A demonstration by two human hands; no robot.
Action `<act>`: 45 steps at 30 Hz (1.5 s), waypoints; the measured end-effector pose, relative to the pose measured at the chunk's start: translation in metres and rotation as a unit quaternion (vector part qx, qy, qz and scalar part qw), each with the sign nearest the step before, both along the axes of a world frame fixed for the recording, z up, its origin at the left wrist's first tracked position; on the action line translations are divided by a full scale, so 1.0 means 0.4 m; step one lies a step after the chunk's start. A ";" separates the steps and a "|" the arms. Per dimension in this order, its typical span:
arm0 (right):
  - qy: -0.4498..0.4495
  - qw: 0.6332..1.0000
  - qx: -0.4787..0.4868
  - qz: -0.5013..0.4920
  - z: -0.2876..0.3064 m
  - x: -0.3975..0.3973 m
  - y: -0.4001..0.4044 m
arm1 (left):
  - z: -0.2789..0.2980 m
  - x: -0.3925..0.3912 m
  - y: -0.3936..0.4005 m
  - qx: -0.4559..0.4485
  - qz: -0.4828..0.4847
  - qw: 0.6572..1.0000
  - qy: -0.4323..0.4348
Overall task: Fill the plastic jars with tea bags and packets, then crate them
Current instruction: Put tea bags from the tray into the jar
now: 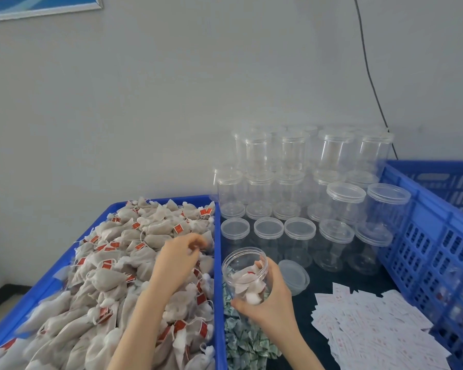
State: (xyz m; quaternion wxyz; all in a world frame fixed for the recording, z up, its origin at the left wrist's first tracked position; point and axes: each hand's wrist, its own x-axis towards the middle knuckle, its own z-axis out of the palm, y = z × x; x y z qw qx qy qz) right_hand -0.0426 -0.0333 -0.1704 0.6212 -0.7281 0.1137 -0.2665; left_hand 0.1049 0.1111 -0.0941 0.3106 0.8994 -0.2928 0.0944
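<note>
Reaching into blue tray (219,263), left hand (181,256) pinches a tea bag (205,243) off the heap; right hand (267,297) grips open jar (242,273), tilted, part-filled, beside its lid (294,276) on the table

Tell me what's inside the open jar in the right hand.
The open jar, gripped by the right hand, holds a few tea bags with white cotton-like tufts. The fingers cover its lower part, so the count is unclear.

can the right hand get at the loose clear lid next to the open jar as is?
Probably not yet: the right hand grips the open clear plastic jar. The loose clear plastic lid lies uncovered just beside it on the dark tabletop, so otherwise nothing blocks it.
</note>
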 end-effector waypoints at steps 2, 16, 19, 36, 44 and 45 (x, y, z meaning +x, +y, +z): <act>-0.003 1.000 -0.006 -0.004 0.001 -0.001 0.002 | -0.038 0.025 0.004 0.148 0.058 0.987 -0.022; -0.020 0.999 -0.035 -0.010 -0.004 -0.008 0.006 | -0.116 0.041 -0.054 0.367 -0.004 0.927 -0.079; -0.016 0.999 -0.034 -0.014 -0.005 -0.008 0.007 | -0.128 0.032 -0.065 0.374 -0.001 0.920 -0.121; 0.010 0.999 -0.031 -0.013 -0.003 -0.010 -0.004 | 0.069 -0.078 -0.056 -0.155 -0.172 0.972 0.033; 0.018 0.999 -0.042 -0.021 0.015 -0.029 -0.031 | 0.086 -0.132 -0.138 0.137 -0.212 0.966 -0.057; 0.019 0.998 -0.052 -0.026 0.017 -0.034 -0.034 | 0.091 -0.141 -0.150 0.174 -0.214 0.959 -0.064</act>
